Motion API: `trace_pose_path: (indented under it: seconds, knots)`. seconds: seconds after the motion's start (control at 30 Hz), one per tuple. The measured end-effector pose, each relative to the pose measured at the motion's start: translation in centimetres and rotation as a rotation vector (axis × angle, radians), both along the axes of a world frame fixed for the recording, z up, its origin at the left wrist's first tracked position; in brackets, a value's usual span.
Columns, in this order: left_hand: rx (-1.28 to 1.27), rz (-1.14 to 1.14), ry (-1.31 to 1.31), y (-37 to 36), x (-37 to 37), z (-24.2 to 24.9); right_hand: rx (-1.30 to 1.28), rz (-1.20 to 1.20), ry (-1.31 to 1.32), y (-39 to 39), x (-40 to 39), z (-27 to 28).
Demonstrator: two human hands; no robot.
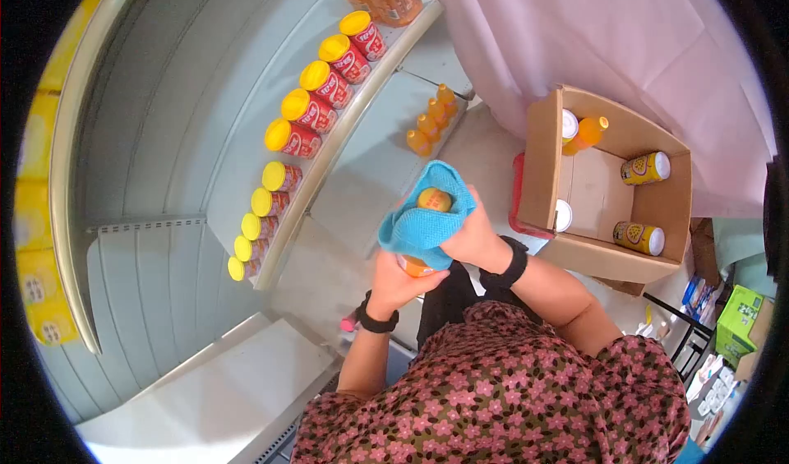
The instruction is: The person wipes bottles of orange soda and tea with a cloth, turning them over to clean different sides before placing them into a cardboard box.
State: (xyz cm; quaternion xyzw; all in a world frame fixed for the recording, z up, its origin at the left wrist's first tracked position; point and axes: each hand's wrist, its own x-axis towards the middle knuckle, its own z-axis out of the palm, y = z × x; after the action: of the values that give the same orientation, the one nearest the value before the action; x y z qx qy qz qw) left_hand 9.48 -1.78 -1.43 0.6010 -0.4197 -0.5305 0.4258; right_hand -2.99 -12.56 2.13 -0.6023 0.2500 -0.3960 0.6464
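Note:
An orange drink bottle (416,267) is held in front of my chest, its yellow-orange cap (434,200) showing through a blue cloth (423,227). My left hand (397,283) is closed round the lower part of the bottle. Higher up, my right hand (474,235) grips the blue cloth, which is draped around the cap and upper bottle. The cloth hides most of the bottle and some of my fingers. Black bands are on both wrists.
Red jars with yellow lids (312,110) line a shelf at left. Orange bottles (432,121) stand on a lower shelf. At right, an open cardboard box (625,258) holds yellow cans (645,169) and orange bottles (588,132). A pink curtain (608,36) hangs behind.

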Motion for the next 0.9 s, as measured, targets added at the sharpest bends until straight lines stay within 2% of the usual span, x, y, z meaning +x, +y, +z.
trace_pose_path:
  seconds: [0.03, 0.07, 0.1, 0.13, 0.17, 0.27, 0.33, 0.37, 0.4, 0.43, 0.47, 0.5, 0.53, 0.57, 0.63, 0.67, 0.73, 0.77, 0.83, 0.9]
  knots:
    - [-0.047, -0.005, -0.038, -0.2, -0.8, 0.4, -0.073, -0.019, 0.012, 0.0, -0.5, 0.1]
    - [-0.054, 0.053, 0.029, 0.3, -1.5, -1.9, -0.078, -0.016, 0.014, -0.1, -1.1, 0.5]
    - [-0.059, 0.052, 0.032, 0.0, -2.5, -1.8, -0.189, -0.101, 0.068, -0.1, -1.7, 1.3]
    - [-0.186, 0.113, -0.043, -0.6, -3.5, -1.4, -0.3, -0.186, 0.122, -0.1, -2.3, 1.8]
    - [-0.312, 0.174, -0.119, -1.0, -4.3, -1.1, -0.305, -0.187, 0.126, -0.1, -2.6, 1.9]
    - [-0.367, 0.267, -0.263, -1.3, -6.3, -0.8, -0.438, -0.322, 0.154, -0.4, -3.7, 2.1]
    - [-0.386, 0.251, -0.283, -1.4, -6.8, -1.0, -0.686, -0.325, 0.195, -1.0, -4.7, 1.4]
    - [-0.398, 0.234, -0.308, -1.2, -7.1, -1.1, -0.688, -0.318, 0.195, -1.0, -5.0, 1.0]
    - [-0.398, 0.243, -0.308, -1.1, -7.3, -1.4, -0.43, -0.213, -0.023, -0.9, -5.2, 0.6]
    - [-0.358, 0.174, -0.125, -0.9, -7.4, -1.8, -0.165, -0.105, -0.235, -0.8, -5.3, 0.2]
    - [-0.318, 0.104, 0.057, -0.7, -7.5, -2.0, -0.165, -0.096, -0.236, -1.2, -5.6, -0.5]
    - [-0.321, 0.109, 0.054, -0.6, -7.8, -1.7, 0.111, -0.185, -0.32, -1.9, -5.9, -0.4]
    - [-0.261, 0.108, 0.256, -0.5, -8.1, -1.3, 0.388, -0.274, -0.399, -2.2, -6.1, -0.2]
    - [-0.201, 0.106, 0.459, -0.5, -8.3, -0.9, 0.355, -0.348, -0.372, -1.8, -6.9, 0.2]
    - [-0.201, 0.148, 0.471, -0.7, -8.8, -0.2, 0.013, -0.155, 0.01, -1.5, -8.3, 1.5]
    - [-0.194, 0.185, 0.483, -0.7, -9.0, 0.0, 0.014, -0.153, 0.013, -0.8, -7.8, 1.3]
    - [-0.22, 0.155, 0.389, -0.8, -9.1, -0.8, -0.369, -0.13, 0.178, 0.5, -6.1, 0.8]
    - [-0.245, 0.126, 0.294, -0.9, -9.0, -1.2, -0.372, -0.13, 0.177, 0.6, -6.2, 0.9]
    - [-0.281, 0.117, 0.235, -0.9, -8.8, -1.4, -0.087, -0.07, 0.217, 0.9, -6.5, 1.2]
    - [-0.316, 0.107, 0.177, -0.7, -9.0, -1.8, -0.171, -0.072, 0.141, 1.3, -6.7, -1.1]
